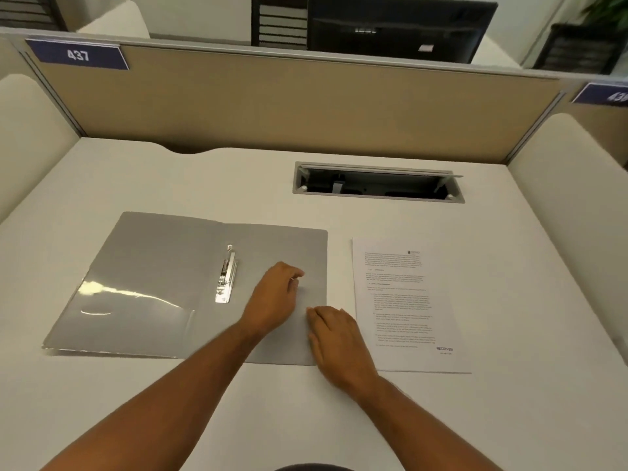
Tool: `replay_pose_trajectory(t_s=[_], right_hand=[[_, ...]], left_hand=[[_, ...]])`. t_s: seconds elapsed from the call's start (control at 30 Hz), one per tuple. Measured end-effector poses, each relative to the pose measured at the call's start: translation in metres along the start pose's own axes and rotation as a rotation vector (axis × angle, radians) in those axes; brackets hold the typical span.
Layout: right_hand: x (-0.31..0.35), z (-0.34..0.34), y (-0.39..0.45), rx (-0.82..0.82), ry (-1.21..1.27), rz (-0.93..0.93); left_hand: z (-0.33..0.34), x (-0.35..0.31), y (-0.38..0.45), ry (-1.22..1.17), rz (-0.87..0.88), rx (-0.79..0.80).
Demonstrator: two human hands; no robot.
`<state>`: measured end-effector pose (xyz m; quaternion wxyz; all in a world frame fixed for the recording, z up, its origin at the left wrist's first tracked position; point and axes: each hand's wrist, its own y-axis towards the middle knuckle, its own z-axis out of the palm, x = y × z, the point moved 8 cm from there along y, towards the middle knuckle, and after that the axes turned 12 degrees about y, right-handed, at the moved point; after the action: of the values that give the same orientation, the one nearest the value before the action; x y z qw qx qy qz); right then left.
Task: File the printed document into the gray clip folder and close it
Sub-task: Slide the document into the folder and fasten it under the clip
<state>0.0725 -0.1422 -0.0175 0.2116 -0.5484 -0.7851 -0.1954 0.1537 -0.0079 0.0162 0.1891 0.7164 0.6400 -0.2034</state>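
The gray clip folder [153, 266] lies open and flat on the white desk, with a clear pocket on its left flap and a metal spring clip [226, 277] near the spine. The printed document [404, 300] lies flat on the desk just right of the folder, apart from it. My left hand [272, 297] rests on the folder's right flap, fingers loosely curled, holding nothing. My right hand [336, 341] lies palm down across the folder's right edge, between the folder and the document, with nothing in it.
An open cable hatch [377, 182] is set into the desk [509, 419] behind the document. A tan partition [272, 96] closes off the back, with cream side panels left and right. A dark monitor [397, 25] stands beyond the partition.
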Motion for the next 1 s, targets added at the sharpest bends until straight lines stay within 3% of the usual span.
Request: replay_pose_trajectory(t_s=[0.1, 0.2, 0.33, 0.47, 0.77, 1.0], right_hand=[[-0.03, -0.04, -0.007, -0.204, -0.053, 0.071], [-0.084, -0.083, -0.027, -0.367, -0.08, 0.361], [-0.146, -0.122, -0.058, -0.432, -0.101, 0.738], [-0.17, -0.134, -0.079, -0.457, -0.06, 0.978], [-0.171, -0.134, -0.072, -0.414, -0.1, 1.046], [-0.201, -0.146, -0.07, -0.415, 0.164, 1.204]], left_hand=[[0.037, -0.04, -0.011, 0.08, 0.07, 0.113], [0.064, -0.076, -0.017, 0.173, 0.142, 0.187], [0.095, -0.104, -0.024, 0.357, 0.242, 0.33], [0.11, -0.108, -0.028, 0.517, 0.282, 0.343], [0.113, -0.113, -0.025, 0.566, 0.254, 0.356], [0.114, -0.113, -0.026, 0.562, 0.249, 0.372]])
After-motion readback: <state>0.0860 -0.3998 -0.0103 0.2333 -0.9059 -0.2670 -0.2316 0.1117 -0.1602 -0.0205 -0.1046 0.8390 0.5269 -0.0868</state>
